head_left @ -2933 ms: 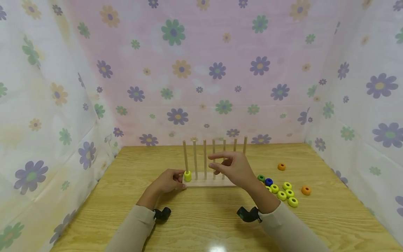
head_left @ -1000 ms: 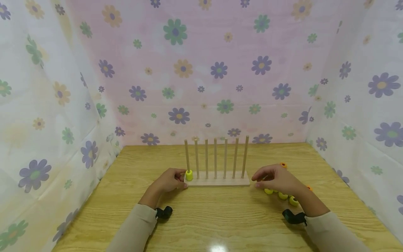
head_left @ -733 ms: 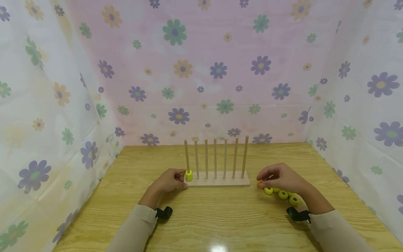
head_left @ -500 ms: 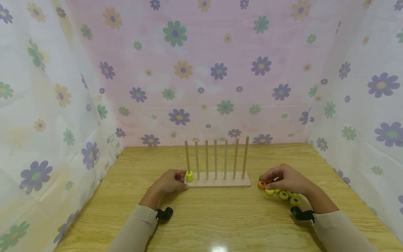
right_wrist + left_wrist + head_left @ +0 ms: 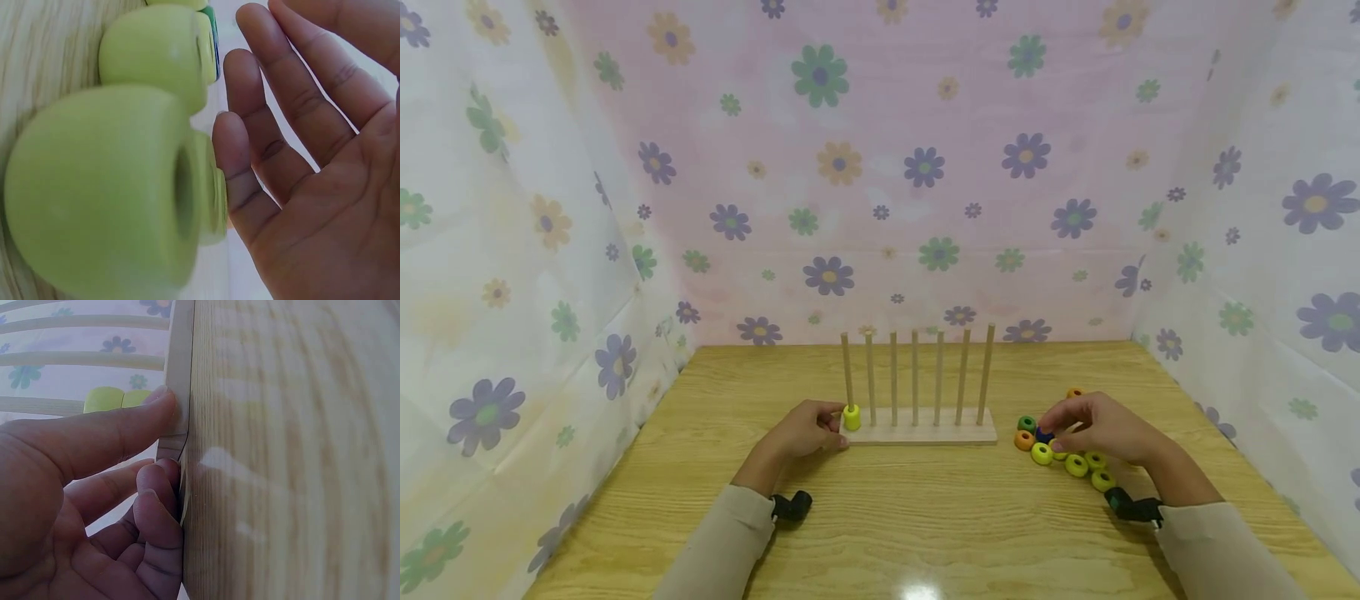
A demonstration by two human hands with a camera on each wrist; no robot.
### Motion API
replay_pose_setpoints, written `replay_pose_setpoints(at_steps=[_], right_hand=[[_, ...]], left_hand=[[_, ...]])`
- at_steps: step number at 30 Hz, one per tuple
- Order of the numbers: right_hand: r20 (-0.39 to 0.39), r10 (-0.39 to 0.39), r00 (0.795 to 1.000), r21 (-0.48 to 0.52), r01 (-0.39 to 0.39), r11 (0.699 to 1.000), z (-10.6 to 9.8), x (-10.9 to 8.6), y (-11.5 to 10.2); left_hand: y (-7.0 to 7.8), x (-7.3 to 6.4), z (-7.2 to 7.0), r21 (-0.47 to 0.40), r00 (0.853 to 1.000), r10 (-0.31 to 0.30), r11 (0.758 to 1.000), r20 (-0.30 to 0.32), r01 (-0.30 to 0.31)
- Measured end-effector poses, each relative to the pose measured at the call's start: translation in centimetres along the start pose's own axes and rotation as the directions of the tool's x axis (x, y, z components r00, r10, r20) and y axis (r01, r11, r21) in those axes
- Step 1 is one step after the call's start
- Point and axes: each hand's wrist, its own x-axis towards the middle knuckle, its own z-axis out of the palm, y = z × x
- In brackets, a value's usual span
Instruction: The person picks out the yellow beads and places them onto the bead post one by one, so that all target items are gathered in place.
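Note:
A wooden peg rack (image 5: 917, 433) with a row of upright pegs stands mid-table. Two yellow beads (image 5: 115, 399) are stacked on its leftmost peg. My left hand (image 5: 805, 432) grips the rack's left end, thumb (image 5: 140, 419) along the front edge and the other fingers curled at the end. Over the bead pile on the right hovers my right hand (image 5: 1108, 429), its fingers relaxed and apart with nothing between them. Beneath and beside it lie several loose yellow beads (image 5: 1077, 465), a blue bead (image 5: 1043, 435), a green bead (image 5: 1027, 423) and an orange bead (image 5: 1024, 440).
Another orange bead (image 5: 1076, 392) lies behind the right hand. The wooden table (image 5: 880, 517) meets a flowered cloth (image 5: 887, 208) at the back and both sides. Each wrist carries a black camera mount (image 5: 792, 506).
My right hand has moved from in front of the pegs to the right, over the beads, then slid further right, uncovering the green, orange and blue ones. The left hand stays at the rack.

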Motion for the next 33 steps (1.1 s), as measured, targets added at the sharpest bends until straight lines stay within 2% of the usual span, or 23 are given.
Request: replay_pose_setpoints(at_steps=[10,15,19,33], right_hand=[[-0.021,0.017,1.0,-0.063,-0.018,0.998,-0.4,-0.2,0.6],[-0.026,0.037,0.999,-0.064,-0.038,0.997,-0.5,-0.3,1.1],[-0.019,0.022,1.0,-0.063,-0.023,0.998,-0.5,-0.3,1.4],[0.013,0.032,0.999,-0.056,-0.032,0.998,-0.6,-0.3,1.8]], left_hand=[[0.1,-0.1,-0.1,0.02,1.0,0.007,1.0,0.003,-0.007],[-0.1,0.1,-0.1,0.021,1.0,0.004,1.0,0.003,-0.004],[-0.2,0.1,-0.1,0.016,1.0,0.011,1.0,0.003,-0.011],[0.2,-0.2,0.0,0.022,1.0,0.015,1.0,-0.001,-0.015]])
